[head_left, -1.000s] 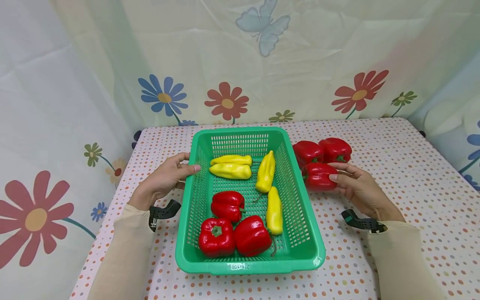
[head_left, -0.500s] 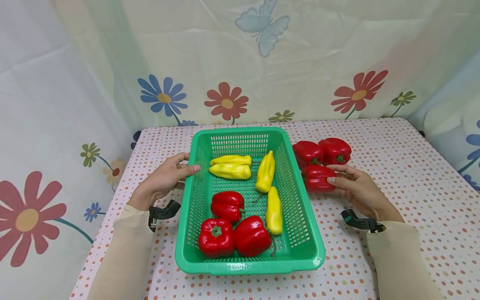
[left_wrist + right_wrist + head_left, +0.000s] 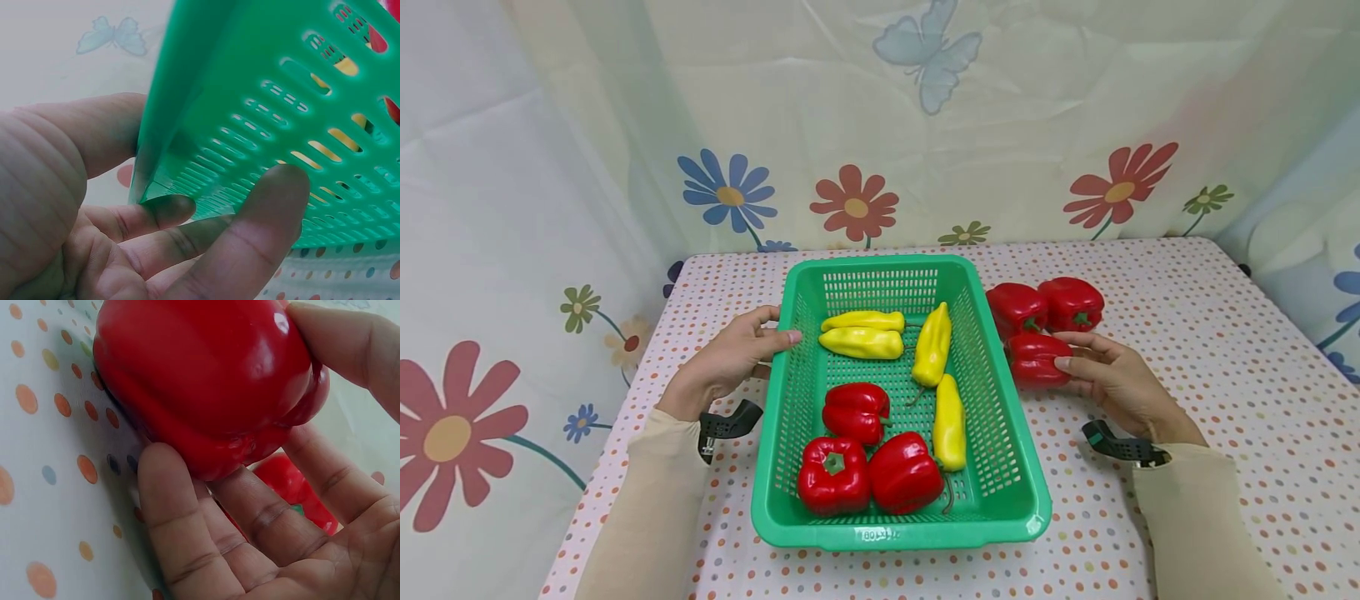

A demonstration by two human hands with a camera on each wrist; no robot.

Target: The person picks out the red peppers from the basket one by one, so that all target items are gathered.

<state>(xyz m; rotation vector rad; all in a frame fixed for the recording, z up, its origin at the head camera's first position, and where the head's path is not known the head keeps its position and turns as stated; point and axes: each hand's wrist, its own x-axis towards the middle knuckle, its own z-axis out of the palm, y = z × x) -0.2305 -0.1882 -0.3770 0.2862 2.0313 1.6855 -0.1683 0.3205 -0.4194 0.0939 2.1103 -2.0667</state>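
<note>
A green perforated basket (image 3: 898, 537) stands mid-table. My left hand (image 3: 730, 358) grips its left rim, thumb over the edge; in the left wrist view the fingers (image 3: 250, 231) lie along the outer wall. Right of the basket, my right hand (image 3: 1123, 379) holds a red bell pepper (image 3: 1037, 360) by its blunt end. The right wrist view shows the thumb on one side of that bell pepper (image 3: 206, 369) and fingers against its lower end; it lies at or very near the tablecloth. Two more red bell peppers, one (image 3: 1017, 307) by the basket and one (image 3: 1072, 302) beside it, lie just behind.
Inside the basket are three red bell peppers, one upright (image 3: 832, 492), and several yellow peppers, two side by side (image 3: 861, 342) toward the back. A dotted cloth (image 3: 1225, 333) covers the table. A flowered curtain (image 3: 1000, 167) hangs behind.
My right hand and the red bell pepper have shifted slightly toward me, tight by the basket's right side. The left hand and basket stay put.
</note>
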